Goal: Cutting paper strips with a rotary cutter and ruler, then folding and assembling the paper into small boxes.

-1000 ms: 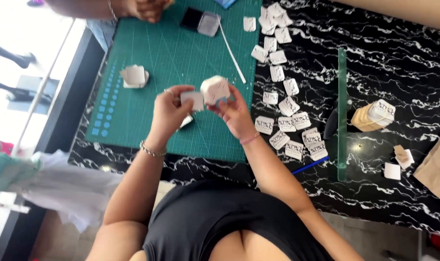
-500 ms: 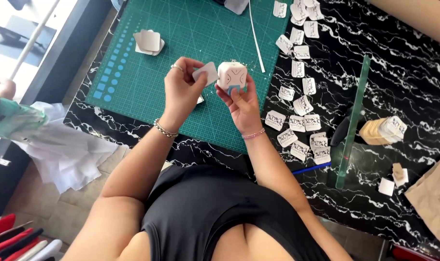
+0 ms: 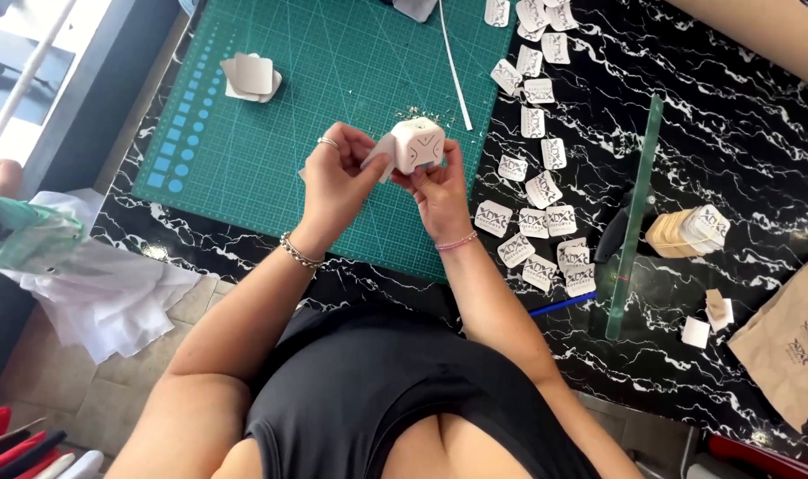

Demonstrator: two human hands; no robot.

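Both my hands are raised over the green cutting mat (image 3: pixel 333 80), working one small stack of white rounded-square cards (image 3: pixel 419 145). My right hand (image 3: pixel 437 186) pinches the stack from below with its printed top card facing up. My left hand (image 3: pixel 340 173), with a ring and a bracelet, holds a single white card (image 3: pixel 379 153) at the stack's left side, touching it.
Another small pile of blank cards (image 3: pixel 251 77) lies on the mat's far left. Several printed cards (image 3: pixel 537 204) are spread over the black marble table (image 3: pixel 741 160). A green ruler (image 3: pixel 633 217), a banded card bundle (image 3: pixel 688 232), a brown paper bag (image 3: pixel 794 341) and a blue pen (image 3: pixel 562 306) lie at right.
The view has shifted, so the mat and cards sit lower and larger in the frame. My hands stay together on the stack, with the loose card pressed closer to its side.
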